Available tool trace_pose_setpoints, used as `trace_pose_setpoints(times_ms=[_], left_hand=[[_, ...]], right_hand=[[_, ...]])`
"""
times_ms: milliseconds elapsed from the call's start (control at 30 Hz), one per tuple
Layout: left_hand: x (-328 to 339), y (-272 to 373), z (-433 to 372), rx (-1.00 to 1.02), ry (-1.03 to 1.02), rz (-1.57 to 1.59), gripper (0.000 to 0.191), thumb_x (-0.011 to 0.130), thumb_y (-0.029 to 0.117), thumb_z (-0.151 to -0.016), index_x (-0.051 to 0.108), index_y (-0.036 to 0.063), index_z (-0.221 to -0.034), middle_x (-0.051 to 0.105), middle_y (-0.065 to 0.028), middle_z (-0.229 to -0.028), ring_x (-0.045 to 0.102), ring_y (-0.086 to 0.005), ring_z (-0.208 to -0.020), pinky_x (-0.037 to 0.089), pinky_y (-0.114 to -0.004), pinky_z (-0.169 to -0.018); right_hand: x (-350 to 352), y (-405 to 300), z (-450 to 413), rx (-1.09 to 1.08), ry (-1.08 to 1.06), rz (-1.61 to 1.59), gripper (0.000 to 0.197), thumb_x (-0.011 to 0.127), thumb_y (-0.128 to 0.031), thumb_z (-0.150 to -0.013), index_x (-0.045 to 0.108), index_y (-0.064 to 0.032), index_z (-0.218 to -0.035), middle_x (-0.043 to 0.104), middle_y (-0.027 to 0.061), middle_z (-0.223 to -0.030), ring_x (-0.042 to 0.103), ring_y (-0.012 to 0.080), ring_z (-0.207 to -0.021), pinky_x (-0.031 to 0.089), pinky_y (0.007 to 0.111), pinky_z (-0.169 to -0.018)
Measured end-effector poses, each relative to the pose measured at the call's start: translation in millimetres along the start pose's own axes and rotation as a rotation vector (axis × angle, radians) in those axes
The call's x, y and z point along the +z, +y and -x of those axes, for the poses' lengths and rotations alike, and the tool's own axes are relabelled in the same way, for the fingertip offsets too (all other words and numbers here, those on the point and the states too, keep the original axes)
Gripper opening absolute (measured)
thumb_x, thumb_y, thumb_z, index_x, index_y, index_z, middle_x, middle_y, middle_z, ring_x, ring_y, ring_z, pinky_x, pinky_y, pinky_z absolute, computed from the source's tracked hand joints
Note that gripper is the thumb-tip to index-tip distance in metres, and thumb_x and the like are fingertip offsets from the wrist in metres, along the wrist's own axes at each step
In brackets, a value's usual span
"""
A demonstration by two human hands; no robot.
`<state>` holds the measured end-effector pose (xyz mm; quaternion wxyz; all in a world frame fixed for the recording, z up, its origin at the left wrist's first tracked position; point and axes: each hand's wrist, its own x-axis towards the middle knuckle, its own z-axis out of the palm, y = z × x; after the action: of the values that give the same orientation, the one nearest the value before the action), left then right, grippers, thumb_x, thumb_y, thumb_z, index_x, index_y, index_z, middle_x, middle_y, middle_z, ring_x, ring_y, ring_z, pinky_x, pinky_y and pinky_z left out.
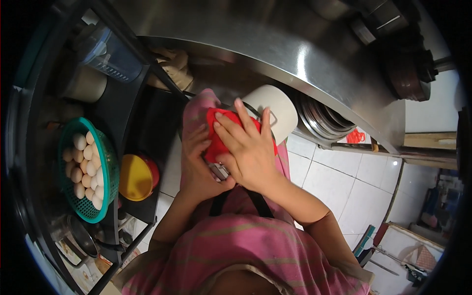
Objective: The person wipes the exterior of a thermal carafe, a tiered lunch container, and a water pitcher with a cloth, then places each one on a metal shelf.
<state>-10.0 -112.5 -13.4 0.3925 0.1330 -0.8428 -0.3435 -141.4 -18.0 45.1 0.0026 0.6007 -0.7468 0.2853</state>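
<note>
A bright red cloth (231,123) is bunched over a thing at my lap, most of which it hides. My right hand (246,147) lies across this cloth with its fingers spread, pressing on it. Cupped at the lower left side of the covered thing is my left hand (201,166), near a small shiny metal part (220,171). Just beyond my right fingertips sits a rounded white vessel (278,108) with a metal loop on its side. Whether the metal part and the white vessel belong together cannot be told, as hands and cloth cover the middle.
On the dark shelf rack (121,110) at left stand a green basket of eggs (105,173), a red-and-yellow bowl (136,179), a clear lidded container (114,55) and a black pan (83,236). A steel counter (265,44) runs ahead, with stacked metal trays (320,114) beneath. White tiles (328,177) cover the floor.
</note>
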Motion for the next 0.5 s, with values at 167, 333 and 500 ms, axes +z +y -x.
trace_pose_setpoints(times_ms=[167,333,500], left_hand=[[-2.3,7.7,-0.7,-0.022,-0.039,-0.021,0.088,0.085,0.030,-0.063,0.034,0.0066,-0.130,0.045,-0.0215,-0.134,0.046,-0.0422,-0.126,0.039,-0.054,-0.106],[0.8,6.5,2.6,0.001,-0.003,0.024,0.089,0.084,0.026,-0.060,0.035,0.0049,-0.131,0.046,-0.0215,-0.135,0.045,-0.0420,-0.128,0.038,-0.053,-0.107],[-2.2,8.7,-0.8,-0.092,-0.101,0.036,0.091,0.086,0.026,-0.056,0.042,0.0026,-0.133,0.047,-0.0212,-0.134,0.044,-0.0384,-0.130,0.036,-0.050,-0.109]], right_hand=[[8.1,7.2,-25.5,-0.031,-0.035,0.054,0.040,0.065,-0.032,-0.082,0.071,-0.0015,-0.107,0.060,0.0054,-0.132,0.038,0.0363,-0.140,0.016,0.078,-0.103],[15.8,18.2,39.2,-0.106,0.027,0.001,0.065,0.047,-0.053,-0.094,0.055,-0.0035,-0.136,0.046,0.0056,-0.150,0.027,0.0332,-0.148,0.005,0.078,-0.106],[45.8,42.7,91.1,-0.145,0.125,-0.019,0.061,0.046,-0.051,-0.096,0.056,-0.0070,-0.137,0.044,0.0056,-0.152,0.023,0.0341,-0.149,0.002,0.074,-0.111]])
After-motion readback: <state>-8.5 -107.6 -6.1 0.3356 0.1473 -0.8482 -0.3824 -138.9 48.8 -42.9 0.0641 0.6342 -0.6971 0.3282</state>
